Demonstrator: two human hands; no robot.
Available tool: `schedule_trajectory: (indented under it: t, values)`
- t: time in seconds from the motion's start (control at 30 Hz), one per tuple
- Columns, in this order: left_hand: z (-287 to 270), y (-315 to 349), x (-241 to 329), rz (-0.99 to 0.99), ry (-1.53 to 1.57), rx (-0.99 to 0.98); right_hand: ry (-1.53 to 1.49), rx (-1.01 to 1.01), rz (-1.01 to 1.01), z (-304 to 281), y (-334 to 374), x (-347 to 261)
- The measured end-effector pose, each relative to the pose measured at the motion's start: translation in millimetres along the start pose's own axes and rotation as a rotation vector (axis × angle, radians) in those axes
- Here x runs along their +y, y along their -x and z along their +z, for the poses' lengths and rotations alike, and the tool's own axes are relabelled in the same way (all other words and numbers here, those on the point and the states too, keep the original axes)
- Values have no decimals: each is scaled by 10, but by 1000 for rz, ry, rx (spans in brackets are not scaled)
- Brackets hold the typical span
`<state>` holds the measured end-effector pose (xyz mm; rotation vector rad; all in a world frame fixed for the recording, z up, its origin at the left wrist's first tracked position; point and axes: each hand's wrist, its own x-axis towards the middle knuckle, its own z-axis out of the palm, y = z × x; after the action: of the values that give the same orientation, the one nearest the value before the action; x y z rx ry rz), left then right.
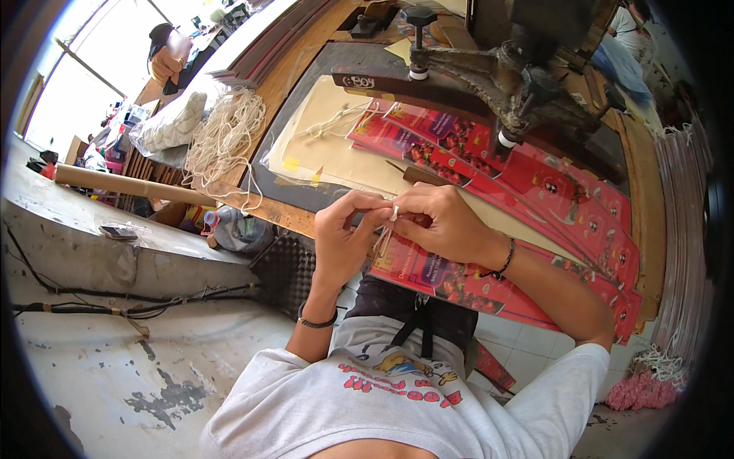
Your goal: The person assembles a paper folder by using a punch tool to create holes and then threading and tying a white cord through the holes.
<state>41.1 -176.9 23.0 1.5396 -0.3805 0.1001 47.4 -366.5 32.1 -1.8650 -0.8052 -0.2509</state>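
My left hand and my right hand meet at the near edge of the worktable. Their fingertips pinch a white cord, which seems to be knotted or looped between them. The cord's lower strands hang at the end of a flat red printed bag that lies below my right hand and forearm. Several more red printed bags are fanned out over a cream sheet on the table. Loose cord strands rest on that sheet's far part.
A heavy metal press frame stands over the table's far side. A heap of white cord hangs at the left corner. Stacked flat bags rise at the right, above pink cord. Another person is far left.
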Motion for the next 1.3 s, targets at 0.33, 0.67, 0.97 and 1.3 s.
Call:
schedule_trajectory:
  t: [0.33,0.67,0.97,1.3]
  values:
    - [-353,-153,-120,54,-123,213,200,-163,-168,47,-1,14]
    - [-1136,-1048,233,309,-625,364,281,-264,-198,42,35,-76]
    - [-1047,-2956,-281,792,-989,-3,282,-312,-183,-9,18,-42]
    - [-1383,-3180,-1220,130,-1109,-168,263,-334,-139,19,-21,-105]
